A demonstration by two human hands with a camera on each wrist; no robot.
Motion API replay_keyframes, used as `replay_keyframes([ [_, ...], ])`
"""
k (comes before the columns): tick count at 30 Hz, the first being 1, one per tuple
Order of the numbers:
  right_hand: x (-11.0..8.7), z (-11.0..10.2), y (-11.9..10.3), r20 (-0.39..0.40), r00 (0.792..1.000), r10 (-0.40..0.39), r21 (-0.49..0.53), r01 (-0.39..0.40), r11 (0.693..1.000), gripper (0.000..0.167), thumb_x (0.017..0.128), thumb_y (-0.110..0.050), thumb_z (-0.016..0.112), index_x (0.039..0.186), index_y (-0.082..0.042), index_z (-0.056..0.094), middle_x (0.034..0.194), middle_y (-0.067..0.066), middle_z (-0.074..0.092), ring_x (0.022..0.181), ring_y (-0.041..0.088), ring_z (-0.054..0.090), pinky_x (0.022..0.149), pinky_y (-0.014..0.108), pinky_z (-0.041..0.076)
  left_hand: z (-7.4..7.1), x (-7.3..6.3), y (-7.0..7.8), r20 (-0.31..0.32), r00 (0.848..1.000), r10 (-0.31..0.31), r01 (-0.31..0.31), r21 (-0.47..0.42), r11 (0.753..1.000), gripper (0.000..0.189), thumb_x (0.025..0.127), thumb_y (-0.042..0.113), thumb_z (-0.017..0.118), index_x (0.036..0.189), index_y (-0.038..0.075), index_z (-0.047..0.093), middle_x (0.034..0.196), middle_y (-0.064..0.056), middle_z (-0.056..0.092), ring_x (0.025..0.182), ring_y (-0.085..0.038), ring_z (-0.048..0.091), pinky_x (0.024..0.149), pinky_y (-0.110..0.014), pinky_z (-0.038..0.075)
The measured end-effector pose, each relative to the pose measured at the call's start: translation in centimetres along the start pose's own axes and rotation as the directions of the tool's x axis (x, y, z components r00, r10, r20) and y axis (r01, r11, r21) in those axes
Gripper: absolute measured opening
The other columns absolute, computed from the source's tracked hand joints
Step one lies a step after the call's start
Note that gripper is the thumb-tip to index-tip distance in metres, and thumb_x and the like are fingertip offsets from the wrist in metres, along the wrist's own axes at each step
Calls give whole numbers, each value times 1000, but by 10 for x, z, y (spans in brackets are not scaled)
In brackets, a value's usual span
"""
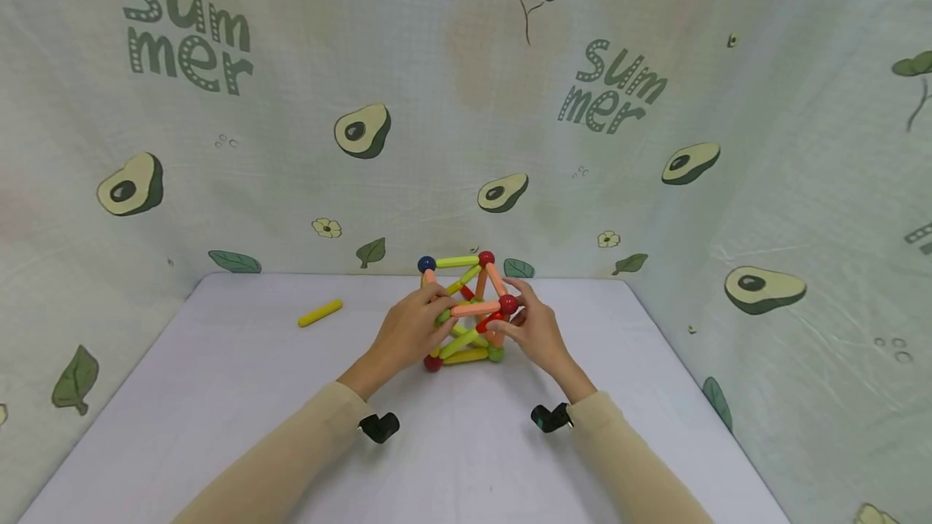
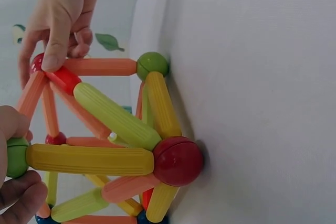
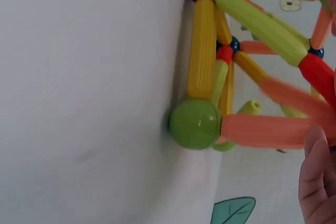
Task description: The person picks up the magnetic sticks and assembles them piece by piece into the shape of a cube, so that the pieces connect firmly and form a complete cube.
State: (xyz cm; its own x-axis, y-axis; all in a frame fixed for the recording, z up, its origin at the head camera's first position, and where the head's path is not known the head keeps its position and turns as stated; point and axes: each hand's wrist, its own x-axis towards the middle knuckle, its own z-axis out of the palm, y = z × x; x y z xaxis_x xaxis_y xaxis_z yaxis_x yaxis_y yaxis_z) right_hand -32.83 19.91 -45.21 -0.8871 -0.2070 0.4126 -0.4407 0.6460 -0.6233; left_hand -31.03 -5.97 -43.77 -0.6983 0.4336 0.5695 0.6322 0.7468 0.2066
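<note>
A frame of magnetic sticks and balls (image 1: 476, 309) stands at the table's far middle. My left hand (image 1: 409, 328) grips the green ball (image 2: 17, 157) at its upper front-left corner. A yellow stick (image 2: 89, 159) runs from that ball down to a red ball (image 2: 178, 161) on the table. At the upper right corner, my right hand (image 1: 535, 334) pinches the red end of a slanting red-and-green stick (image 2: 113, 111), beside another red ball (image 1: 507, 304). Below that hand, an orange stick (image 3: 265, 130) meets a low green ball (image 3: 195, 124). The right fingertips are partly out of the right wrist view.
One loose yellow stick (image 1: 320, 313) lies on the white table (image 1: 466, 459), left of the frame. Behind the table hangs a cloth (image 1: 437, 184) printed with avocados and leaves. A blue ball (image 1: 427, 264) tops the frame's back left corner.
</note>
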Motion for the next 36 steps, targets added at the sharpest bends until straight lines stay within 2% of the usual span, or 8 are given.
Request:
replay_keyframes([
  [6, 10, -7, 8, 73, 974, -214, -70, 219, 973, 57, 83, -25, 89, 134, -12, 70, 87, 0, 62, 73, 15, 54, 65, 24, 50, -2, 0, 1, 4, 1000, -7, 7, 1, 1000, 28, 97, 29, 80, 120, 13, 80, 114, 0, 67, 93, -15, 63, 79, -26, 57],
  [15, 16, -10, 5, 104, 940, -325, -209, 340, 917, 61, 79, -27, 93, 131, -5, 71, 94, 3, 73, 73, 14, 56, 65, 24, 52, 0, -3, -1, -27, 999, 22, -23, -31, 999, 28, 95, 27, 83, 118, 11, 81, 113, -2, 68, 91, -16, 65, 76, -28, 58],
  [19, 9, -18, 5, 171, 955, -244, -110, 265, 958, 86, 85, -18, 92, 156, -4, 46, 101, 7, 71, 76, 19, 63, 68, 27, 57, -1, -3, -3, -16, 1000, 17, -17, -24, 1000, 27, 96, 28, 82, 119, 12, 81, 113, 0, 68, 91, -13, 64, 77, -26, 58],
  [21, 4, -21, 9, 225, 964, -144, -14, 151, 988, 81, 91, -8, 84, 157, -6, 37, 117, 11, 69, 83, 22, 69, 74, 31, 62, -2, -4, -4, -17, 1000, 22, -23, -32, 999, 26, 96, 27, 82, 118, 13, 81, 113, 1, 68, 91, -13, 63, 78, -27, 58],
  [24, 1, -22, 20, 254, 967, -5, 55, -9, 998, 63, 93, 5, 68, 150, -4, 46, 134, 17, 64, 85, 23, 72, 74, 33, 63, -5, -4, -5, -5, 1000, 24, -24, -35, 999, 27, 96, 27, 82, 119, 14, 80, 114, 2, 67, 93, -12, 63, 79, -26, 58],
  [27, 9, -14, 33, 244, 969, 37, 46, -49, 998, 46, 95, 8, 67, 139, -6, 63, 132, 15, 65, 83, 20, 69, 70, 30, 62, -7, -6, -7, 10, 1000, 21, -21, -36, 999, 26, 97, 28, 81, 119, 15, 80, 115, 4, 67, 94, -11, 62, 81, -26, 58],
  [30, 23, 2, 43, 282, 957, -60, 69, 42, 997, 43, 96, 0, 75, 138, -8, 67, 130, 13, 70, 95, 21, 69, 81, 30, 60, -8, -8, -10, 22, 1000, 19, -18, -45, 999, 27, 96, 28, 82, 120, 16, 80, 115, 5, 67, 93, -10, 61, 80, -26, 57],
  [36, 42, 33, 43, 299, 870, -392, 152, 362, 920, 54, 85, -2, 86, 136, -2, 69, 125, 15, 74, 108, 31, 66, 91, 41, 56, -10, -13, -17, 35, 998, 47, -45, -63, 997, 26, 96, 28, 81, 120, 17, 80, 115, 4, 66, 93, -10, 61, 78, -25, 56],
])
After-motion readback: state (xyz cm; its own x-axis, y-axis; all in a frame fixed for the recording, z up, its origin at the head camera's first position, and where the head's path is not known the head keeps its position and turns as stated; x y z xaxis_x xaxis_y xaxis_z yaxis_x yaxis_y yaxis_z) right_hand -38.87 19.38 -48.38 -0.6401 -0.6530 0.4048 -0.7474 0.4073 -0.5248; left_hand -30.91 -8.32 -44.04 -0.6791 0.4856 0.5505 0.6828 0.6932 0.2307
